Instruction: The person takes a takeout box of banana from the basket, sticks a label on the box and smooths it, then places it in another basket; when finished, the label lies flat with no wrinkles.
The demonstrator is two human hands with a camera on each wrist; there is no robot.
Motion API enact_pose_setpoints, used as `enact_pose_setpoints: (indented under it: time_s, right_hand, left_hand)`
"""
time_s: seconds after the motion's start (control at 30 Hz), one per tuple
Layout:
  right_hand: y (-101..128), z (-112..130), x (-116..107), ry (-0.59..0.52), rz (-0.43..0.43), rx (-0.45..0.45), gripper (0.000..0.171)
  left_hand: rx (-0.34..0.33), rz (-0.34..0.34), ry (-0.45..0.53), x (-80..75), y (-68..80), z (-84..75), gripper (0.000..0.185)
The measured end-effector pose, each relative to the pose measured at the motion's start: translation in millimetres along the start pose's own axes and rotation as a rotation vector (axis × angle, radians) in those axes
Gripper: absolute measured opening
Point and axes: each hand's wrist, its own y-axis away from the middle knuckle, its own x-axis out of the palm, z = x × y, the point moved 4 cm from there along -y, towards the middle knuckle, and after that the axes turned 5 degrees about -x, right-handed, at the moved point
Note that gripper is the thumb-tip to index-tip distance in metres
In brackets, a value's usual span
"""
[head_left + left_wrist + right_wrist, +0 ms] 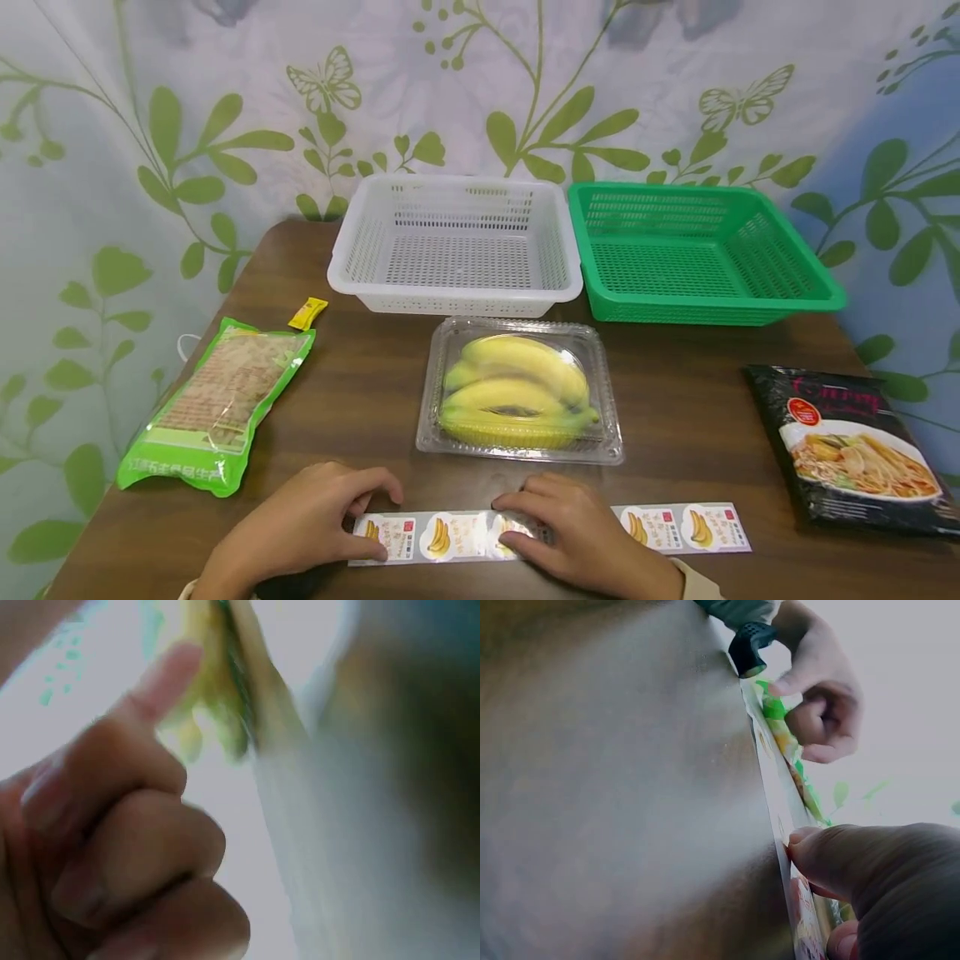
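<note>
In the head view a strip of banana-picture stickers (453,536) lies flat along the table's front. My left hand (311,521) is over its left end, thumb and index finger apart; in the left wrist view its other fingers (161,851) curl toward the palm, holding nothing. My right hand (573,533) rests across the strip right of its middle, covering part of it. Its thumb (814,851) touches the strip in the right wrist view. Just beyond both hands sits a closed clear plastic box (517,450) holding bananas (517,396).
A white basket (457,296) and a green basket (712,307) stand side by side at the back. On the left lie a green-edged food packet (225,392) and a small yellow sachet (307,313). A black noodle packet (855,454) lies at the right edge.
</note>
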Motion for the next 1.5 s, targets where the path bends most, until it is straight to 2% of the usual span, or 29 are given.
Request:
enact_pose_setpoints:
  time_s: [0.1, 0.23, 0.33, 0.47, 0.67, 0.87, 1.07, 1.27, 1.5]
  right_hand:
    - [1.7, 1.0, 0.7, 0.006, 0.016, 0.006, 0.035]
    - [3.1, 1.5, 0.5, -0.003, 0.022, 0.008, 0.035]
    - [1.9, 1.0, 0.8, -0.013, 0.026, 0.004, 0.035]
    - [0.5, 0.5, 1.1, -0.007, 0.026, 0.0, 0.035]
    - [0.3, -0.1, 1.3, 0.019, 0.028, 0.008, 0.035]
    - [0.8, 0.2, 2.3, 0.015, 0.04, 0.018, 0.034]
    - [0.6, 0.7, 1.8, 0.02, 0.031, 0.012, 0.034]
    - [0.1, 0.6, 1.6, 0.021, 0.033, 0.011, 0.034]
    - [0.3, 0.6, 1.2, 0.023, 0.027, 0.012, 0.034]
  left_hand:
    - [-0.037, 0.013, -0.046, 1.4, 12.1, -0.5, 0.048]
    - [-0.044, 0.021, -0.062, 6.3, 19.3, -4.0, 0.046]
    - [-0.052, 0.003, -0.087, 7.5, 19.6, -6.1, 0.041]
    - [-0.055, 0.013, -0.098, 8.5, 18.8, -9.0, 0.034]
    - [-0.031, 0.005, -0.108, 9.4, 19.9, -11.9, 0.029]
    - [-0.024, 0.052, -0.084, 12.1, 19.1, -12.0, 0.026]
    - [0.05, -0.02, -0.095, 11.2, 17.7, -13.4, 0.013]
    - [0.106, -0.067, -0.068, 6.0, 17.7, -16.7, 0.013]
    - [0.09, -0.106, -0.009, -8.9, 20.5, -18.2, 0.017]
